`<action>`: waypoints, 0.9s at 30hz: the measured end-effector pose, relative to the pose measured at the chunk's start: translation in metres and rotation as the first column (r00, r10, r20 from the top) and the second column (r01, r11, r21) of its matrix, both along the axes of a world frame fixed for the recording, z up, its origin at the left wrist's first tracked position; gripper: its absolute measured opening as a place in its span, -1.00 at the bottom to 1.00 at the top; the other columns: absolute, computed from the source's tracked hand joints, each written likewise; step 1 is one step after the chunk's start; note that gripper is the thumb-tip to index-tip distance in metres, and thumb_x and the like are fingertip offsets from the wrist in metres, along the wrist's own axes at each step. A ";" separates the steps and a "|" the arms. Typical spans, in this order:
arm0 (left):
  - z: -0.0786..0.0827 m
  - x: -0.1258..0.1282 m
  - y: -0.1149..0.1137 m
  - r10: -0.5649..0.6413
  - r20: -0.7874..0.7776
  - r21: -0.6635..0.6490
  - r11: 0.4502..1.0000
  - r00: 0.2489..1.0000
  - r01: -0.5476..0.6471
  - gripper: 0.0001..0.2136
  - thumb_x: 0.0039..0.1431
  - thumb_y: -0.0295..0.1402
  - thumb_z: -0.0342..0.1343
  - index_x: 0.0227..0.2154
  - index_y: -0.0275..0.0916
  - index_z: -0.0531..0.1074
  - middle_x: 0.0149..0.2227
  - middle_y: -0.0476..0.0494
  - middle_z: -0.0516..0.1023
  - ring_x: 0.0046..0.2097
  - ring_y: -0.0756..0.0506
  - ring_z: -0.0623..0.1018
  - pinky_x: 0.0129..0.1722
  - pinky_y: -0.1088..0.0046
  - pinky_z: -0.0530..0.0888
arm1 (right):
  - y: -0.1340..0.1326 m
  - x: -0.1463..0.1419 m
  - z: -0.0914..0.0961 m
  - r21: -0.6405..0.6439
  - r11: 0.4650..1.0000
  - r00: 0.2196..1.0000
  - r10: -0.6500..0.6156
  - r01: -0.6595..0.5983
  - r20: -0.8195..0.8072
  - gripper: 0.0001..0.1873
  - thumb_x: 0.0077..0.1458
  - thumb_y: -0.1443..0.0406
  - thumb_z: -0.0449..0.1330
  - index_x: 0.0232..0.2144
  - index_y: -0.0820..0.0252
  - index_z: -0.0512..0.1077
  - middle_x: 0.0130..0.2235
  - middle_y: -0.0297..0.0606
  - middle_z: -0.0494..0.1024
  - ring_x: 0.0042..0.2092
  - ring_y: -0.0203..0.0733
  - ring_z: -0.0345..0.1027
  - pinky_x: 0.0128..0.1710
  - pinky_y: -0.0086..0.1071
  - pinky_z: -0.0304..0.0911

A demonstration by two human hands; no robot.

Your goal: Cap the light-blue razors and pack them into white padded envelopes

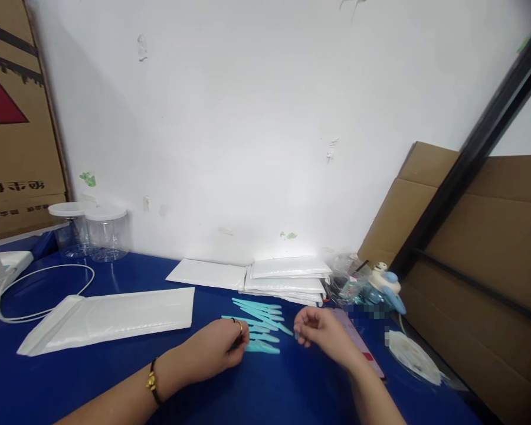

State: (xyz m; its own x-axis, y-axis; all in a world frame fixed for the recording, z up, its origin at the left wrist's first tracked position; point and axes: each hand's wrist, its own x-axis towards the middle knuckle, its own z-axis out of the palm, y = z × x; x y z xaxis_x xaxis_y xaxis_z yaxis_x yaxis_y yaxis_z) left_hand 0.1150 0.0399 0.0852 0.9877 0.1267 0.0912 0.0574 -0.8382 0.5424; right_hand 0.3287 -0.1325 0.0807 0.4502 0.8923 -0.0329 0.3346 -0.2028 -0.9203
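Several slim turquoise eyebrow razors [257, 308] lie loosely fanned on the blue tabletop between my hands. My left hand [223, 343], wearing a ring and a dark bracelet with a gold charm, is closed at the near left of the fan. Its fingers cover the ends of some razors, and the lowest razor [265, 349] sticks out from its fingertips. Just right of the fan, my right hand [316, 332] is curled in a pinch. A small, pale, see-through piece [297, 335] shows at its fingertips; its kind is unclear.
White padded mailers [287, 284] are stacked by the wall; another mailer [128, 316] lies left. Two clear jars [107, 236] with white lids stand behind a white cable [48, 268]. Right are a pinkish flat item [351, 330], a toy figure [386, 283] and cardboard [487, 283].
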 end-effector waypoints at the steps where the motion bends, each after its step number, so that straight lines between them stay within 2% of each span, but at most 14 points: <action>1: 0.001 0.000 0.000 0.018 -0.006 -0.080 0.997 1.000 -0.018 -0.89 0.15 -0.40 -0.13 -0.42 -0.20 0.27 -0.45 0.00 0.42 -0.43 0.01 0.39 -0.45 0.54 0.27 | 0.001 -0.005 0.004 0.090 0.996 0.996 0.002 0.006 -0.090 -0.81 -0.07 0.22 0.25 -0.42 0.24 0.42 -0.57 -0.34 0.49 -0.50 -0.27 0.37 -0.50 -0.43 0.25; 4: 0.002 0.000 0.001 0.030 -0.024 -0.299 0.954 0.999 -0.036 -0.86 0.23 -0.32 -0.20 -0.38 -0.20 0.22 -0.45 0.02 0.40 -0.45 0.03 0.38 -0.47 0.56 0.28 | 0.005 -0.017 0.011 0.238 0.971 0.973 0.022 0.034 -0.229 -0.69 -0.07 0.14 0.30 -0.34 0.26 0.44 -0.50 -0.23 0.55 -0.45 -0.22 0.43 -0.43 -0.38 0.31; 6: 0.002 0.000 0.001 0.037 -0.016 -0.357 0.933 0.999 -0.040 -0.83 0.24 -0.27 -0.21 -0.38 -0.20 0.20 -0.46 0.02 0.39 -0.45 0.04 0.37 -0.46 0.56 0.28 | 0.007 -0.021 0.009 0.272 0.962 0.967 0.032 0.039 -0.252 -0.68 -0.08 0.14 0.32 -0.32 0.26 0.46 -0.51 -0.25 0.55 -0.46 -0.22 0.43 -0.45 -0.40 0.30; 9: 0.002 0.001 0.003 0.073 -0.009 -0.361 0.930 0.997 -0.072 -0.82 0.23 -0.23 -0.18 -0.39 -0.20 0.20 -0.47 0.04 0.37 -0.46 0.04 0.32 -0.48 0.56 0.25 | 0.009 -0.023 0.004 0.279 0.960 0.964 0.040 0.037 -0.264 -0.69 -0.09 0.15 0.34 -0.35 0.26 0.49 -0.56 -0.29 0.52 -0.52 -0.26 0.39 -0.53 -0.45 0.25; 13: 0.004 0.002 0.005 0.110 0.015 -0.366 0.925 0.994 -0.097 -0.81 0.21 -0.23 -0.16 -0.41 -0.21 0.20 -0.49 0.06 0.32 -0.48 0.05 0.25 -0.50 0.57 0.21 | 0.008 -0.021 0.004 0.253 0.966 0.946 0.031 0.055 -0.323 -0.65 -0.17 0.17 0.39 -0.35 0.28 0.50 -0.54 -0.25 0.54 -0.49 -0.23 0.42 -0.50 -0.44 0.29; 18: 0.006 0.001 0.004 0.129 0.020 -0.337 0.935 0.991 -0.115 -0.81 0.21 -0.23 -0.16 -0.42 -0.21 0.20 -0.48 0.05 0.31 -0.47 0.05 0.25 -0.49 0.56 0.21 | 0.008 -0.022 0.003 0.222 0.972 0.946 -0.004 0.080 -0.325 -0.65 -0.14 0.09 0.35 -0.45 0.29 0.49 -0.53 -0.25 0.53 -0.51 -0.23 0.44 -0.55 -0.45 0.28; 27: -0.002 0.004 0.007 0.115 0.060 -0.304 0.948 0.992 -0.091 -0.87 0.19 -0.31 -0.15 -0.41 -0.21 0.22 -0.50 0.07 0.28 -0.48 0.05 0.19 -0.48 0.56 0.18 | 0.015 -0.034 -0.002 0.171 0.985 0.953 0.031 0.022 -0.300 -0.61 -0.15 0.04 0.33 -0.51 0.30 0.45 -0.57 -0.28 0.50 -0.57 -0.27 0.40 -0.60 -0.48 0.24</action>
State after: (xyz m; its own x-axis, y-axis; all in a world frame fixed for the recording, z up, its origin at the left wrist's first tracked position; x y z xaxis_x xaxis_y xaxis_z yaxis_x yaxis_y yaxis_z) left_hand 0.1192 0.0466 0.0831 0.9595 0.2604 0.1076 0.0834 -0.6274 0.7742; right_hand 0.2952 -0.1175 0.0792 0.4386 0.8986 -0.0133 0.0378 -0.0333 -0.9987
